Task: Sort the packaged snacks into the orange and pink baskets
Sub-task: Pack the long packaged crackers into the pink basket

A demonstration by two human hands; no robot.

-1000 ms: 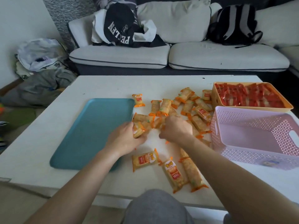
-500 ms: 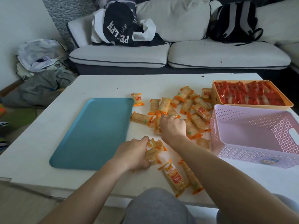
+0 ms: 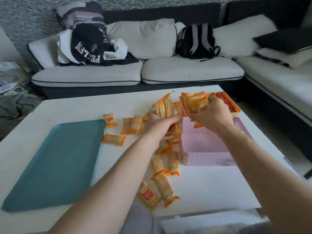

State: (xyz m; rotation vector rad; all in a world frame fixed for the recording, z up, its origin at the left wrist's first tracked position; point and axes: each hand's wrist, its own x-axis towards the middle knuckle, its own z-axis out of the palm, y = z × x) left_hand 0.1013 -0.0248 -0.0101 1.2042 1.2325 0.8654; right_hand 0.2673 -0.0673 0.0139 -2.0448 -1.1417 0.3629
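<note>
We are gripping orange-wrapped snack packets (image 3: 195, 102) in curled fingers (image 3: 215, 100) of left hand (image 3: 158, 123) and right hand (image 3: 211, 115), the right seemingly nearer, just above the pink basket (image 3: 207, 160).

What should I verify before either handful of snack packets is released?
1. Grip of left hand on left bunch of orange-edged packets: ok, fingers curled round it.
2. Grip of right hand on right bunch: ok.
3. Receiving pink basket upright, open-topped: ok.
4. Drop spot of right bunch: cannot tell; it hangs near the seam between pink basket and orange basket, which holds red packets.
5. Sorting finished: not ok; loose packets lie on the table.
</note>
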